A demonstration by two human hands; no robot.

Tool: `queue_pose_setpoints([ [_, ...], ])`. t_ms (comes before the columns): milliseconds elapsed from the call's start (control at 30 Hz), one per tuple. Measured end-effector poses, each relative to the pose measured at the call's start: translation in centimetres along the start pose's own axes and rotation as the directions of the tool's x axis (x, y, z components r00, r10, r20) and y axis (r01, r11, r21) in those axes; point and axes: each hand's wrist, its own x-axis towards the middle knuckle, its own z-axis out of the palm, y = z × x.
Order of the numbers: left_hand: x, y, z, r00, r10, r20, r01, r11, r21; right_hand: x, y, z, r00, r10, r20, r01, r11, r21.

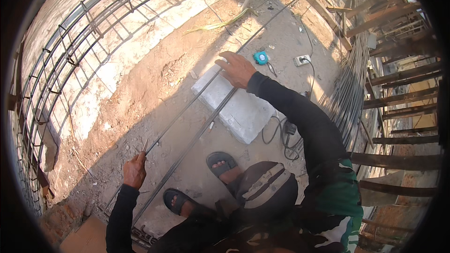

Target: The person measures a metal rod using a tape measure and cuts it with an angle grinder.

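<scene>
A long thin steel rod (180, 120) runs diagonally from lower left to upper right. My left hand (134, 172) is closed on its lower part, and a slim pale pointed piece (146, 145) sticks up from the same fingers; its kind is unclear. Farther up, the fingers of my right hand (237, 69) curl over the rod above a pale concrete slab (239, 115). More dark rods (197, 138) lie side by side across the slab, nearer my feet. Just beyond my right hand sits a teal tape measure (260, 57) on the ground.
A curved rebar cage (70, 58) stands along the left and far side. To the right are a white power socket (302, 60) with a plugged cable, a dark plug-like device (290, 128) with coiled cord, bundled rods (344, 98) and wooden beams (398, 160). My sandalled feet (222, 165) are close to the rods.
</scene>
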Motion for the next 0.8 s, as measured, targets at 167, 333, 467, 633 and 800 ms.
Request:
queue_pose_setpoints([
  [167,-8.2,-9.6,1.8,0.979,-0.203,-0.012,0.202,0.978,-0.046,4.7,1.8,1.7,0.988,-0.11,0.105,0.123,0.985,-0.123],
  [333,-17.7,-11.3,-1.2,0.936,-0.318,-0.149,0.297,0.944,-0.145,8.5,-5.0,3.5,0.936,-0.32,0.147,0.312,0.947,0.073],
  [467,-16.0,-12.0,1.6,0.94,-0.254,-0.228,0.25,0.967,-0.047,6.7,-7.4,5.3,0.886,-0.375,0.273,0.309,0.916,0.256],
  [633,-19.4,-9.1,4.6,0.904,-0.377,-0.202,0.353,0.924,-0.144,6.6,-10.5,6.4,0.828,-0.451,0.335,0.334,0.875,0.352],
  [800,-19.1,-8.1,4.4,0.897,-0.426,-0.118,0.412,0.902,-0.127,5.9,-10.1,6.7,0.853,-0.444,0.272,0.345,0.874,0.343],
])
